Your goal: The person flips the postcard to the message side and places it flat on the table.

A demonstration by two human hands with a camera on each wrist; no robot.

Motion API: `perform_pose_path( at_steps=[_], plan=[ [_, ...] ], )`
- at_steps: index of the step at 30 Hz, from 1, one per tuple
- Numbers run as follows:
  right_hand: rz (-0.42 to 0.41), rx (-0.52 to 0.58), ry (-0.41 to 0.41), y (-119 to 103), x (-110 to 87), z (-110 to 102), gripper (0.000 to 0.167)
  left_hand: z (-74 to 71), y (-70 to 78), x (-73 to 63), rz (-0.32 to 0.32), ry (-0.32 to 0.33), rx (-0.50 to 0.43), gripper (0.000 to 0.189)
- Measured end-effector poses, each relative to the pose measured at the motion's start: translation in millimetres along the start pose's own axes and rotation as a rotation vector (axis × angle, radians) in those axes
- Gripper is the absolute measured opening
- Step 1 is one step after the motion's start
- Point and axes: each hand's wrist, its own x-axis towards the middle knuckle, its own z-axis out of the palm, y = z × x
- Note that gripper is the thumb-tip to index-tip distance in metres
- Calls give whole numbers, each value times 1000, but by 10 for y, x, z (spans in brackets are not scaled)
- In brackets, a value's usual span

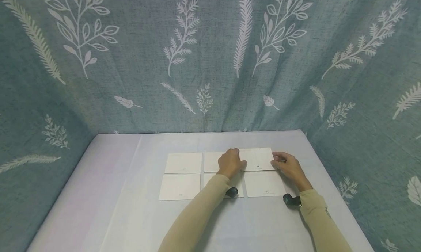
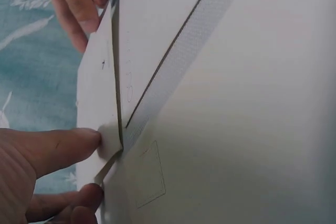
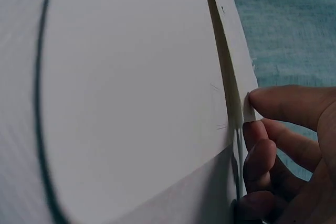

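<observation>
A white envelope (image 1: pixel 258 159) with a tiny printed mark near its lower edge is held between both hands at the right end of the back row. The left hand (image 1: pixel 231 163) pinches its left end; in the left wrist view the thumb (image 2: pixel 68 148) lies on top and the fingers are below the corner. At the opposite end, the right hand (image 1: pixel 290 168) pinches the right corner, its thumb (image 3: pixel 289 103) over the top face and fingers under it. A dark gap shows beneath the envelope's near edge in the right wrist view. Just in front lies another white envelope (image 1: pixel 265 185).
More white envelopes lie flat in two rows: back left (image 1: pixel 183 162), back middle (image 1: pixel 210 161), front left (image 1: pixel 179 187) and front middle (image 1: pixel 239 190). The left forearm and hand partly cover the middle ones. A leaf-patterned green curtain (image 1: pixel 141 76) borders the white table (image 1: pixel 98 193) behind and at both sides.
</observation>
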Motion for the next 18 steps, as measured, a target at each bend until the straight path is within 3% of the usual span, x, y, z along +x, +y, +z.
perform_pose_path(
  at_steps=[18],
  plan=[
    [23,-48,-33,62,44,35,46,57,40,-23,30,12,87,19]
  ],
)
